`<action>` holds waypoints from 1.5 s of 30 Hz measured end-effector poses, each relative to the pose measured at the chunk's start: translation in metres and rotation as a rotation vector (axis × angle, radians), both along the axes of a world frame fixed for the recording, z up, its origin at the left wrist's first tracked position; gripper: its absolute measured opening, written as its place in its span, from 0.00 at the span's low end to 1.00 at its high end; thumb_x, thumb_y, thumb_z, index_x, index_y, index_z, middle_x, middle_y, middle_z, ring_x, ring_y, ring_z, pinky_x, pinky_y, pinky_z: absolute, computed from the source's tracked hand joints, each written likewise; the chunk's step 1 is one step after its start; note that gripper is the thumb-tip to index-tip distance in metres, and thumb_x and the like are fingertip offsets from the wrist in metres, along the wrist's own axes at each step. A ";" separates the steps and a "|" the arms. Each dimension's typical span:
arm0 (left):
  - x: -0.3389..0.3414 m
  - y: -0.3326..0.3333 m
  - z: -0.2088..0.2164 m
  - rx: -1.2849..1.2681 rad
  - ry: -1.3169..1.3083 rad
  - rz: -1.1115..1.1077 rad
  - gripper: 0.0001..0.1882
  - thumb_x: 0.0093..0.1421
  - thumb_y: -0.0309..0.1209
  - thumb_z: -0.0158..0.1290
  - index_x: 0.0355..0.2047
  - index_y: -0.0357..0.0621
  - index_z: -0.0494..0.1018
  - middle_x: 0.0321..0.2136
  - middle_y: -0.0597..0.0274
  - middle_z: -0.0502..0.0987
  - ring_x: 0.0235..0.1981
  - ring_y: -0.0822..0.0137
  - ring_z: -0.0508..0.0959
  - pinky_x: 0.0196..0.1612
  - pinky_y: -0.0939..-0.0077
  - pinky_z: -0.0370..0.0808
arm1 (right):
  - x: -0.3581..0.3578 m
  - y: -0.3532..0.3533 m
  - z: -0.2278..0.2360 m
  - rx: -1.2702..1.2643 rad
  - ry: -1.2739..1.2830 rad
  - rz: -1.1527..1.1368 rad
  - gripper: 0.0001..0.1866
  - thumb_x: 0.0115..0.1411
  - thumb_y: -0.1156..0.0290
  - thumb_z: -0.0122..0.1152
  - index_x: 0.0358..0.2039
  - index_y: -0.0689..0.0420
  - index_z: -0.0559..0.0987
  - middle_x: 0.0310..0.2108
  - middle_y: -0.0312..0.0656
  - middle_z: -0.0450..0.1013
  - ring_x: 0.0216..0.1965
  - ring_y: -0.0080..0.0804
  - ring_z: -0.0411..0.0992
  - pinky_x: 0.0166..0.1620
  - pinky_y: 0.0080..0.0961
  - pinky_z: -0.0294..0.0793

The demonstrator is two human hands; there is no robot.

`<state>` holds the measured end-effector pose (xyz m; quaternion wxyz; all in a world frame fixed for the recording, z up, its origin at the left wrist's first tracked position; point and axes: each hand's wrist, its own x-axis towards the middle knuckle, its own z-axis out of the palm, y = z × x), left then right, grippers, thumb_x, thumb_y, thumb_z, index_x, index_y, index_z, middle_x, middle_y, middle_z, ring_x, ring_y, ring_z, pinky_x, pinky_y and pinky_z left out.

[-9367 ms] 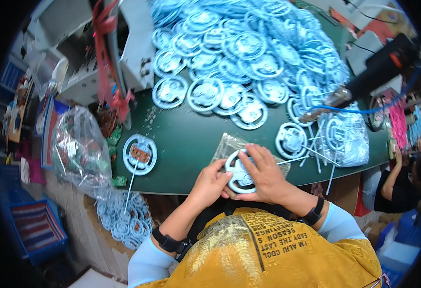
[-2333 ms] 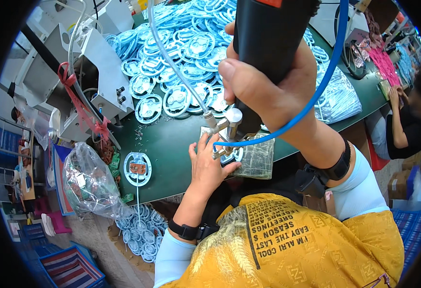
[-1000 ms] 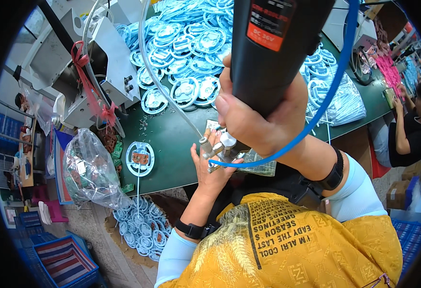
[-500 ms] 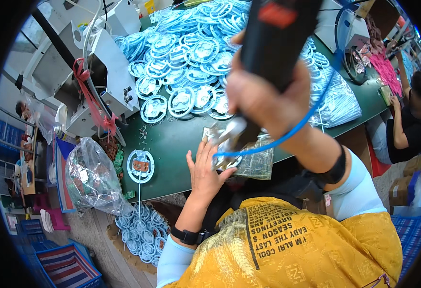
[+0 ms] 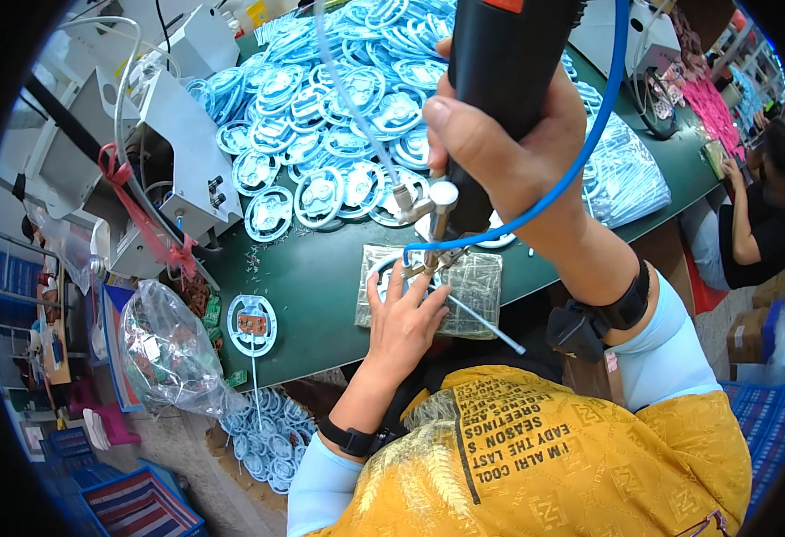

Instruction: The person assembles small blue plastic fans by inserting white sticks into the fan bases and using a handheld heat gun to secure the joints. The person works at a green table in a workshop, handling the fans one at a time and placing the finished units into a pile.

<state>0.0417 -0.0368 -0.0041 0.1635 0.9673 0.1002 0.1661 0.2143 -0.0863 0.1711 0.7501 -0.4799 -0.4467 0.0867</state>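
Observation:
My right hand is wrapped round a black hand-held screwdriver, fed by a blue hose. Its metal nozzle points down, close to the fingertips of my left hand. Those fingers are bent over a light blue round plastic part and hold it on a taped pad at the table edge. A pale blue stem sticks out from under my left hand toward the right. Whether the nozzle touches the part is hidden by my fingers.
Many similar parts form a pile at the back of the green table. A single part with a brown board lies left, beside a clear plastic bag. White machines stand far left. A co-worker sits at right.
The screwdriver's nozzle, blurred before, is now steady over the part. My left fingers have curled in, and the stem now shows beside them. The whole view has shifted slightly.

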 end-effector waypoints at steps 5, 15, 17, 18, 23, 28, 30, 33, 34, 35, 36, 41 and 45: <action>0.000 0.003 -0.002 -0.042 0.002 -0.016 0.18 0.50 0.32 0.65 0.43 0.56 0.79 0.48 0.63 0.76 0.52 0.54 0.72 0.59 0.33 0.53 | -0.005 0.000 -0.003 -0.026 0.055 0.038 0.20 0.55 0.80 0.61 0.48 0.66 0.70 0.26 0.38 0.71 0.23 0.24 0.73 0.28 0.23 0.75; 0.001 0.002 -0.005 -0.103 0.019 -0.024 0.17 0.52 0.31 0.63 0.45 0.55 0.79 0.43 0.65 0.79 0.61 0.47 0.63 0.60 0.30 0.49 | -0.007 -0.001 -0.021 -0.013 0.094 0.078 0.20 0.52 0.82 0.60 0.47 0.66 0.69 0.27 0.39 0.72 0.23 0.23 0.72 0.27 0.22 0.75; 0.000 0.003 -0.006 -0.109 0.030 -0.030 0.17 0.53 0.31 0.63 0.45 0.54 0.79 0.44 0.64 0.79 0.61 0.46 0.63 0.60 0.30 0.49 | -0.012 0.000 -0.020 -0.051 0.093 0.046 0.20 0.52 0.82 0.61 0.47 0.66 0.69 0.28 0.38 0.72 0.24 0.23 0.73 0.28 0.22 0.75; 0.001 0.003 -0.006 -0.115 0.043 -0.031 0.18 0.53 0.32 0.63 0.46 0.54 0.79 0.46 0.63 0.78 0.61 0.46 0.63 0.60 0.30 0.49 | -0.013 0.003 -0.021 -0.036 0.060 0.005 0.21 0.53 0.82 0.62 0.47 0.66 0.70 0.28 0.37 0.72 0.25 0.22 0.73 0.28 0.21 0.75; -0.001 0.008 0.003 -0.063 0.063 -0.063 0.23 0.53 0.33 0.63 0.51 0.54 0.75 0.53 0.61 0.73 0.62 0.46 0.62 0.60 0.29 0.50 | 0.005 -0.001 0.002 0.006 0.038 0.079 0.20 0.56 0.78 0.64 0.49 0.64 0.71 0.27 0.37 0.72 0.24 0.22 0.73 0.28 0.20 0.74; -0.018 0.020 0.022 0.039 -0.038 0.124 0.37 0.43 0.41 0.70 0.53 0.44 0.72 0.57 0.47 0.66 0.58 0.48 0.66 0.59 0.52 0.59 | 0.030 0.001 0.024 -0.041 -0.141 -0.174 0.18 0.54 0.76 0.64 0.44 0.63 0.71 0.24 0.35 0.71 0.22 0.19 0.70 0.26 0.19 0.70; -0.013 0.027 0.031 -0.023 0.091 0.218 0.39 0.41 0.42 0.71 0.53 0.43 0.72 0.53 0.49 0.68 0.55 0.49 0.67 0.56 0.55 0.63 | 0.044 0.007 0.005 -0.035 -0.329 -0.264 0.19 0.56 0.72 0.66 0.46 0.62 0.72 0.25 0.35 0.72 0.23 0.21 0.72 0.28 0.20 0.73; -0.018 0.034 0.040 -0.149 0.177 0.246 0.39 0.38 0.39 0.73 0.51 0.42 0.72 0.48 0.52 0.70 0.49 0.51 0.72 0.49 0.60 0.70 | 0.049 0.006 -0.008 -0.177 -0.350 -0.298 0.24 0.53 0.64 0.70 0.45 0.62 0.71 0.33 0.41 0.74 0.31 0.27 0.72 0.33 0.22 0.73; -0.023 0.034 0.043 -0.196 0.186 0.237 0.38 0.37 0.38 0.73 0.50 0.41 0.72 0.46 0.53 0.71 0.46 0.52 0.73 0.46 0.61 0.73 | 0.050 0.002 -0.012 -0.178 -0.294 -0.254 0.25 0.53 0.64 0.71 0.46 0.62 0.71 0.33 0.40 0.74 0.31 0.28 0.73 0.33 0.24 0.73; -0.029 0.034 0.044 -0.241 0.198 0.228 0.38 0.36 0.36 0.74 0.49 0.41 0.72 0.45 0.54 0.72 0.44 0.52 0.75 0.43 0.63 0.75 | 0.053 -0.004 -0.018 -0.178 -0.234 -0.209 0.27 0.52 0.63 0.72 0.48 0.62 0.71 0.32 0.40 0.74 0.30 0.28 0.73 0.34 0.25 0.74; -0.039 0.034 0.042 -0.120 0.015 0.151 0.39 0.33 0.30 0.75 0.48 0.41 0.71 0.43 0.53 0.73 0.42 0.51 0.76 0.42 0.64 0.76 | 0.054 -0.009 -0.027 -0.108 -0.165 -0.200 0.28 0.53 0.64 0.72 0.51 0.61 0.71 0.35 0.40 0.73 0.35 0.28 0.74 0.39 0.25 0.74; -0.077 0.028 0.012 0.125 -0.449 0.140 0.41 0.35 0.23 0.72 0.52 0.44 0.65 0.45 0.52 0.72 0.40 0.51 0.75 0.41 0.61 0.73 | 0.050 -0.072 -0.067 -0.138 -0.187 -0.356 0.18 0.58 0.79 0.62 0.50 0.62 0.72 0.42 0.39 0.70 0.42 0.24 0.72 0.46 0.22 0.73; -0.088 0.026 0.006 0.152 -0.482 0.202 0.44 0.34 0.21 0.71 0.53 0.46 0.63 0.46 0.52 0.71 0.42 0.52 0.75 0.44 0.58 0.72 | 0.038 -0.100 -0.041 -0.030 -0.542 -0.310 0.14 0.61 0.76 0.57 0.47 0.67 0.72 0.41 0.49 0.71 0.42 0.36 0.73 0.48 0.30 0.74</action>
